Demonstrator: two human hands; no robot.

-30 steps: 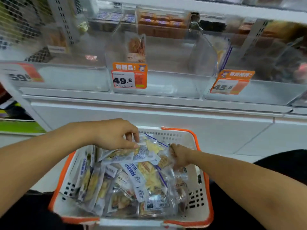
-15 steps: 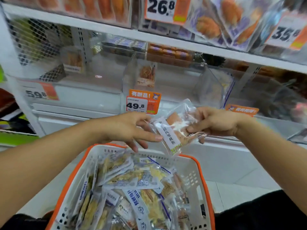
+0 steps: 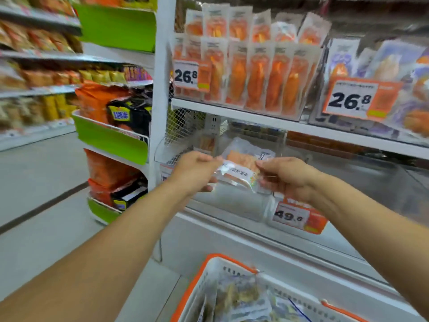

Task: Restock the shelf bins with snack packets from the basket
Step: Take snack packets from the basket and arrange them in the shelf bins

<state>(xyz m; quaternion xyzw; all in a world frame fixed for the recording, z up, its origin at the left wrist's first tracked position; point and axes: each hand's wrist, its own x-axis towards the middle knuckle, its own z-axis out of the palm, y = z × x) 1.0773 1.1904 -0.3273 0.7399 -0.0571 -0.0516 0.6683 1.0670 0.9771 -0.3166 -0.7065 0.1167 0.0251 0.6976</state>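
Note:
A clear snack packet [image 3: 243, 165] with orange contents and a white label is held up between both hands in front of a clear shelf bin [image 3: 236, 205]. My left hand [image 3: 195, 174] pinches its left edge and my right hand [image 3: 286, 176] grips its right edge. The packet hangs just above the bin's front wall, at the bin's opening. Below, at the bottom of the view, stands the white basket with an orange rim [image 3: 209, 275], with several more packets [image 3: 241, 298] inside.
The upper shelf [image 3: 278, 126] carries rows of orange packets [image 3: 253, 75] behind 26.8 price tags [image 3: 355, 99]. A 49.8 tag [image 3: 297, 217] hangs on the bin front. A green-trimmed end rack [image 3: 111, 138] with orange bags stands left, beside the grey aisle floor [image 3: 34, 182].
Both hands have lifted the packet from above the basket up to the clear bin. The view has swung up and left, and my left hand now pinches the packet's edge.

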